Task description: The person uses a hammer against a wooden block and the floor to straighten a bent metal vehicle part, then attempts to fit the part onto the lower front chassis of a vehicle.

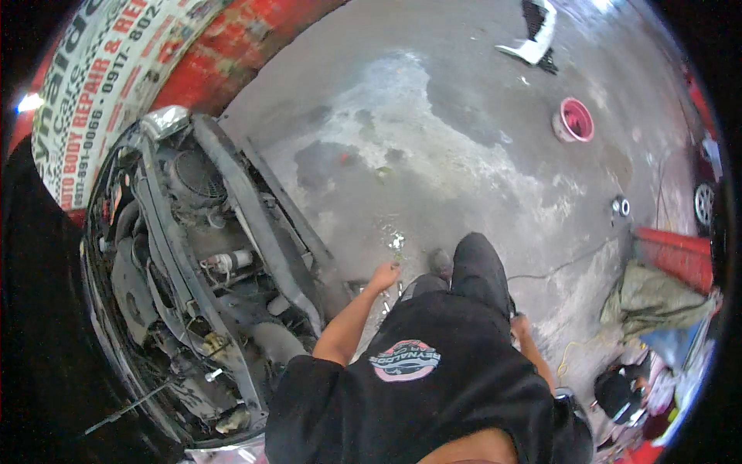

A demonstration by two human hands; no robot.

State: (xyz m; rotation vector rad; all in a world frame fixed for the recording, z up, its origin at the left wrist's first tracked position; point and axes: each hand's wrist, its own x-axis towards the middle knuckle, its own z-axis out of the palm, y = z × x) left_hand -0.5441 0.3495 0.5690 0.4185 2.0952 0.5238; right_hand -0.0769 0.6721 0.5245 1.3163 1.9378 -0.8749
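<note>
My left hand [384, 275] is held out past my torso with its fingers curled closed; anything inside them is too small to make out. Below it, partly covered by my arm and shirt, several shiny metal pieces [387, 307] that look like tools lie on the floor. Beside my leg, my right hand [521, 325] is partly hidden and looks curled against something small and dark. To my left is the front of a car [255, 224] with its outer panels off, so the dusty engine bay [199, 179], dark crossbars and a silvery cylinder [232, 261] show.
On the concrete floor [464, 178] stand a pink bucket [573, 121] and a round metal part [621, 206]. A white and black car panel [535, 42] lies at the back. A dark hose [549, 274] crosses rightward toward a red box [674, 255] and an olive cloth [655, 298].
</note>
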